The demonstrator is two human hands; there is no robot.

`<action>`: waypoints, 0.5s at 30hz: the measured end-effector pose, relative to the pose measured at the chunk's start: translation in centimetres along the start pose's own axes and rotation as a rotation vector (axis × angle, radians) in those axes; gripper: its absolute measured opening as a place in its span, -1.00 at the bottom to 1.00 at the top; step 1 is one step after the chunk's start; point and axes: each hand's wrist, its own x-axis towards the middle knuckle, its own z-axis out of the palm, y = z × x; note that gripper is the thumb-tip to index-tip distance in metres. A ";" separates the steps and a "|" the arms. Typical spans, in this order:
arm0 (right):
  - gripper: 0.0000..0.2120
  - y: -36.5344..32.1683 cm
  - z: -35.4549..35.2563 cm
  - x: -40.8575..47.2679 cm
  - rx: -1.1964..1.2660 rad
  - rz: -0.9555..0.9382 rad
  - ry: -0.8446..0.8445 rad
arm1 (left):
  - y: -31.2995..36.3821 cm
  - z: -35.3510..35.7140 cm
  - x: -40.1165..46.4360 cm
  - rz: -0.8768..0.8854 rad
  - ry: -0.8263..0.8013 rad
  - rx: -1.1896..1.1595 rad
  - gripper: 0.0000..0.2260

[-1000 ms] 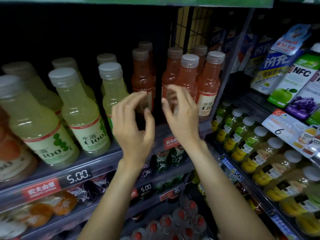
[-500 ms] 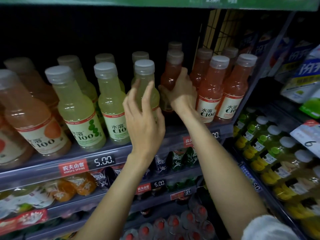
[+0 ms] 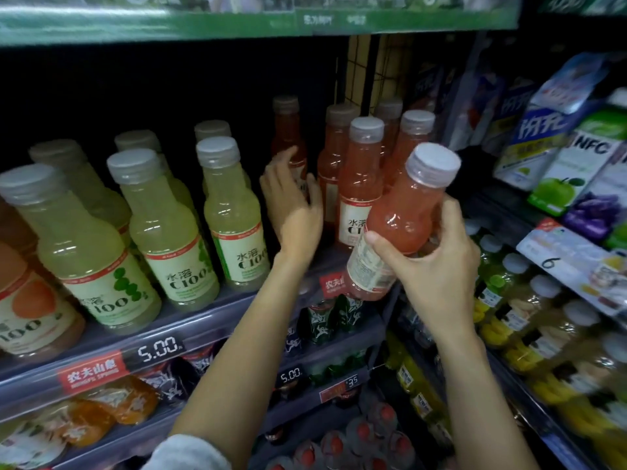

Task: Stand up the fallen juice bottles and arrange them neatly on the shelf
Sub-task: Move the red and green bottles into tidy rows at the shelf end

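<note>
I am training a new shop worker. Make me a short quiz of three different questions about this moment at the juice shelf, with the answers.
1. True or false: the right hand holds a tilted pink juice bottle out in front of the shelf edge.
2. What does the left hand reach toward?
A. a yellow-green juice bottle
B. a pink bottle at the back
C. the price tag
3. Fill in: the caps of the standing yellow-green juice bottles point ____.

Key: 1 true; 2 B; 3 up
</note>
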 end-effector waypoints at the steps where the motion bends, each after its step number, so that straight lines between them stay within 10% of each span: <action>1: -0.40 0.2 -0.3 0.0 0.003 -0.001 -0.004 | -0.5 0.8 0.7 -0.028 0.000 0.057 -0.60; 7: -0.42 1.0 -0.7 -0.3 0.039 0.026 -0.043 | -3.1 3.7 3.1 -0.121 -0.101 0.420 -0.50; 15: -0.34 1.8 -0.2 -0.1 0.074 0.041 -0.079 | -4.0 5.4 3.6 -0.227 -0.232 0.347 -0.37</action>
